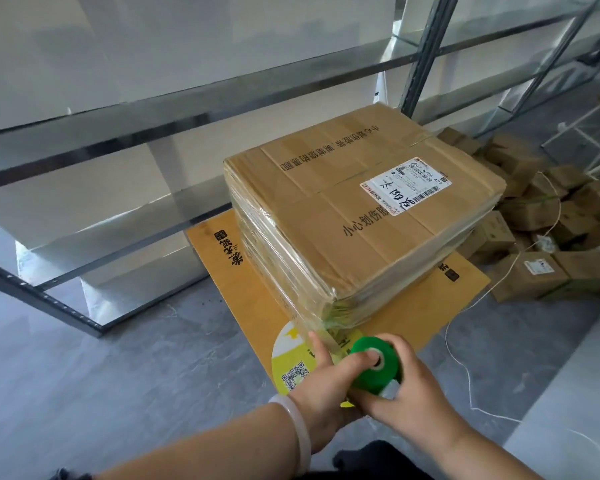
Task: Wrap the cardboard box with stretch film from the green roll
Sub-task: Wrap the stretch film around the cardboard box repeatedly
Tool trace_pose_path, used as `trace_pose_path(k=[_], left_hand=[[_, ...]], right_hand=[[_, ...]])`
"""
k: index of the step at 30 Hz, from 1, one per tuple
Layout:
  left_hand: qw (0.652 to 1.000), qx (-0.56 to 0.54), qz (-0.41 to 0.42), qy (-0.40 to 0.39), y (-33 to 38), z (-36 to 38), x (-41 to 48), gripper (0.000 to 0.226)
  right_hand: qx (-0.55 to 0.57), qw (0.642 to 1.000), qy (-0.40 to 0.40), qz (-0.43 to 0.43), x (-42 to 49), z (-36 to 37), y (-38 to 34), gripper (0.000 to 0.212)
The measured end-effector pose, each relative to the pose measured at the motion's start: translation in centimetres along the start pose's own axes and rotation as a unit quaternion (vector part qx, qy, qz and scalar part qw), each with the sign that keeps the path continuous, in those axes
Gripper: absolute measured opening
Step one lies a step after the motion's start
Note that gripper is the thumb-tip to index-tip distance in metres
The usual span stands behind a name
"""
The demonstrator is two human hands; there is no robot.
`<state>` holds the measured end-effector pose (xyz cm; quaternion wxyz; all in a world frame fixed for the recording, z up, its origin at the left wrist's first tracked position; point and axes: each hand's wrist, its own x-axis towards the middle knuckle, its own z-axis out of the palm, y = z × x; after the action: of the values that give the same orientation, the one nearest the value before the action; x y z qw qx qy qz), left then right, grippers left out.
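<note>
A large cardboard box (361, 206) with a white shipping label stands on a flat yellow cardboard sheet (426, 306) on the floor. Clear film covers its sides. The green roll (373, 362) is just below the box's near corner, and a strip of film runs from it up to that corner. My left hand (326, 379) grips the roll with the thumb in its core. My right hand (413, 389) holds the roll from the right side and underneath.
A metal shelf frame (84, 161) with white panels stands to the left and behind the box. Several small cardboard boxes (541, 237) are piled at the right. A white cord (465, 362) trails across the grey floor.
</note>
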<state>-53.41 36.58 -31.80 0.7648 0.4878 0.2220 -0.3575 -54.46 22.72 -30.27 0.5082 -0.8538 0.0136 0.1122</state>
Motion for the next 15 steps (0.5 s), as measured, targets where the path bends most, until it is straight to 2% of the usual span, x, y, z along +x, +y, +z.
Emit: trace_pose_path(k=[3,5,8,15], left_hand=[[1.0,0.001,0.006,0.024,-0.2,0.9,0.4,0.133],[0.999,-0.01,0.017,0.05,-0.4,1.8,1.1,0.135],[0.992,-0.058,0.048,0.102,-1.3,3.6,2.2,0.141],[0.955,-0.176,0.135,0.199,-2.3,9.4,4.3,0.134]], right_hand=[[-0.023,0.997,-0.064,-0.03,0.9,-1.6,0.8,0.072],[-0.031,0.995,-0.087,-0.046,2.1,-2.8,1.5,0.069],[-0.055,0.99,-0.104,-0.075,3.8,-4.4,2.1,0.063],[-0.067,0.98,-0.15,-0.115,7.1,-7.9,3.2,0.072]])
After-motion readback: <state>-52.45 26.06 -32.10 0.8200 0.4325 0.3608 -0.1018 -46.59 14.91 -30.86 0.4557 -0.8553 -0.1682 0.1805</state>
